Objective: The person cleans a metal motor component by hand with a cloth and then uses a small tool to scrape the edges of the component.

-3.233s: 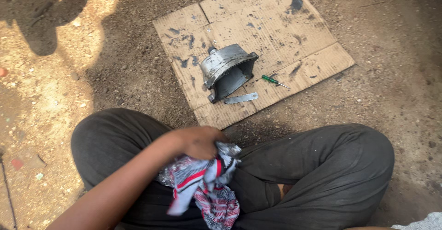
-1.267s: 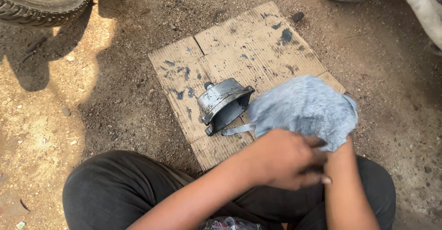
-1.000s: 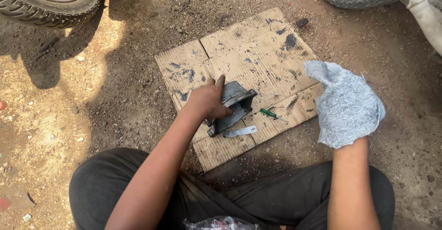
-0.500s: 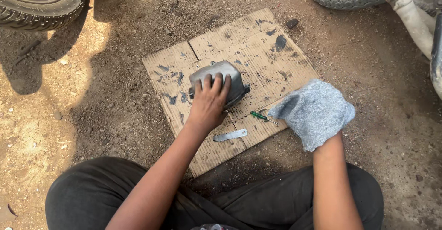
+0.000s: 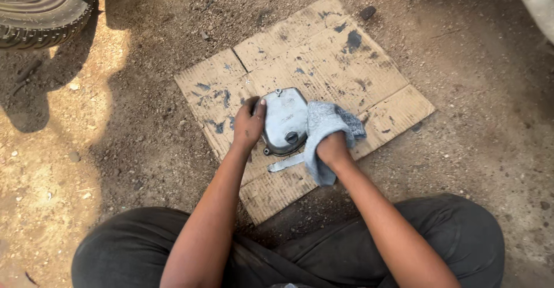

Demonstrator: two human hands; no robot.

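Note:
A grey metal engine cover lies with its rounded outer side up on a stained cardboard sheet on the dirt ground. My left hand grips the cover's left edge. My right hand holds a light blue-grey cloth pressed against the cover's right side. A small flat metal piece lies on the cardboard just below the cover.
A tyre stands at the top left and part of another at the top edge. My dark-trousered knees fill the bottom. A small dark stone lies by the cardboard's far corner. Loose dirt surrounds the sheet.
My left hand turned the metal cover over so its rounded side faces up. My right hand brought the cloth down from mid-air onto the cover's right side.

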